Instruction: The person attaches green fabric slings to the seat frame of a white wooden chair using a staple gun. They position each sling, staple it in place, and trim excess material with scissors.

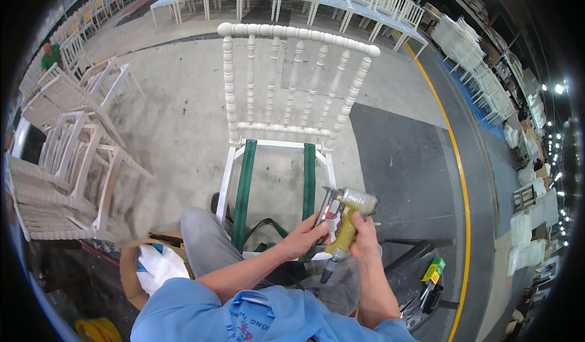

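Right hand around yellow staple gun

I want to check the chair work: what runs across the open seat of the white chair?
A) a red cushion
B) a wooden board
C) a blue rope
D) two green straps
D: two green straps run front to back over the open seat frame of the white chair.

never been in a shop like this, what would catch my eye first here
The white chair standing in the middle, with two green straps stretched across its open seat frame. Just below it, the right hand grips a yellow staple gun while the left hand touches its nose. More white chairs are stacked at the left.
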{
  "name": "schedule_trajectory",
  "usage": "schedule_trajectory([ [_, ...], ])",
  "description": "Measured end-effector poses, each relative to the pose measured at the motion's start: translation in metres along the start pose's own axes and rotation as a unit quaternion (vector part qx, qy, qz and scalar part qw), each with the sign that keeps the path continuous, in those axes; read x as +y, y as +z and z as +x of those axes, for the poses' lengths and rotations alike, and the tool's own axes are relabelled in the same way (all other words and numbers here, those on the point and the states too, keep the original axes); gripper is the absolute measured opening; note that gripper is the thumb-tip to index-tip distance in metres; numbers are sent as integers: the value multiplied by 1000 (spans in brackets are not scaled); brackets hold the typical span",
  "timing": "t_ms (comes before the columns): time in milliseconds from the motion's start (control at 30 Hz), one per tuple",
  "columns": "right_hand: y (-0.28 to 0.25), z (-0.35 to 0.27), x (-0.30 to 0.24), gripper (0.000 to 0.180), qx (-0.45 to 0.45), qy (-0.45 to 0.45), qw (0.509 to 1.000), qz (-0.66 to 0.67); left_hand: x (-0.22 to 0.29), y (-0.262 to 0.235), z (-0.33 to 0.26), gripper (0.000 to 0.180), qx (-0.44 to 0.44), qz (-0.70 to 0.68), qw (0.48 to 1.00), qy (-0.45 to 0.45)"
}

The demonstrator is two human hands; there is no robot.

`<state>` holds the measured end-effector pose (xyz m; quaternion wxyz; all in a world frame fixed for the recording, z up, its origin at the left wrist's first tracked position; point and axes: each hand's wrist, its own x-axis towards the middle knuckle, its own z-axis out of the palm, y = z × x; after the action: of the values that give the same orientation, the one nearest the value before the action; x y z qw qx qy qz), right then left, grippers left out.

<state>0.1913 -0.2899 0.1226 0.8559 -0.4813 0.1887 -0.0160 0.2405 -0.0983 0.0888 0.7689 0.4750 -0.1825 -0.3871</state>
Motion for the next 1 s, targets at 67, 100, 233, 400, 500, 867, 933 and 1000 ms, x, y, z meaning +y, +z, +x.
schedule_trajectory([
  [67, -12, 24, -14, 44, -48, 56, 997, 18, -2, -9, 21, 45, -12, 61, 998, -14],
  [100, -14, 39, -19, 45, -72, 85, 993, 27, -7, -16, 33, 45, -16, 91, 996, -19],
  [233, 1, 95, -36, 43, 3, 63, 987, -145, -32, -64, 84, 52, -56, 20, 997, -40],
  [400, 40, 196, -18, 38, 73, 36, 964, -254, -80, -153, 147, 51, 337, 112, 931, -89],
  [500, 42, 241, 7, 36, 100, 47, 944, -311, -109, -170, 176, 41, 414, 99, 899, -102],
  [867, 26, 287, 45, 27, 126, 39, 934, -333, -147, -174, 200, 25, 326, 17, 939, -110],
  [933, 33, 291, 46, 26, 122, 38, 932, -338, -148, -183, 202, 25, 332, 32, 937, -104],
  [1000, 34, 292, 49, 25, 116, 31, 931, -346, -151, -185, 202, 24, 338, 34, 935, -99],
])
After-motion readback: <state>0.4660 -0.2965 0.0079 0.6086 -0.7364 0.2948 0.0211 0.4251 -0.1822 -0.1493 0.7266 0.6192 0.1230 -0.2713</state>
